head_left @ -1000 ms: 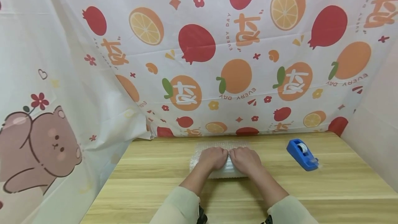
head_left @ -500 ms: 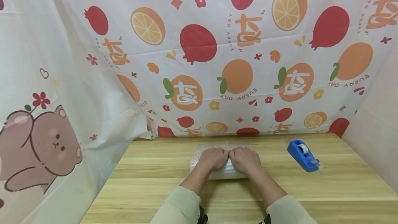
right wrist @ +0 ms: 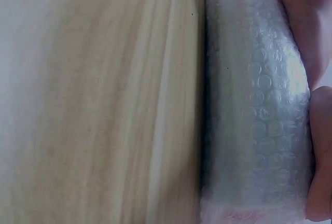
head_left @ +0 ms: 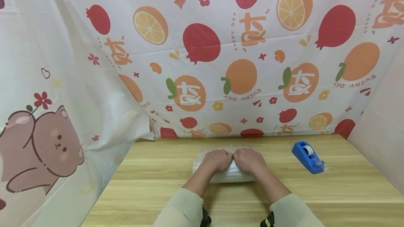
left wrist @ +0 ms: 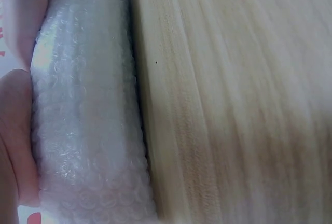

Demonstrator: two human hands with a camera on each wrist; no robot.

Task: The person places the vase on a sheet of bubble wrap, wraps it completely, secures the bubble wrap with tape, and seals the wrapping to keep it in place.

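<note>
A bundle of clear bubble wrap (head_left: 231, 176) lies crosswise on the wooden table in the head view, its outer layer bulging and shiny. Both hands are on top of it, side by side with knuckles almost meeting. The left hand (head_left: 217, 160) grips the wrap with curled fingers, and the right hand (head_left: 250, 161) grips it the same way. Seen from the left wrist, the rounded near side of the bubble wrap (left wrist: 91, 99) runs along the hand. The right wrist view shows its other half, the bubble wrap (right wrist: 257, 105) against the fingers. What is inside stays hidden.
A blue tape dispenser (head_left: 307, 157) stands to the right on the wooden table (head_left: 151, 188), a strip of tape sticking out of its near end. A fruit-print cloth (head_left: 202, 80) hangs behind the table, and a bear-print cloth (head_left: 56, 143) hangs on the left.
The near edge of the bubble-wrap bundle has come very slightly toward the person. Both hands stay together on top, and the head view has shifted a little.
</note>
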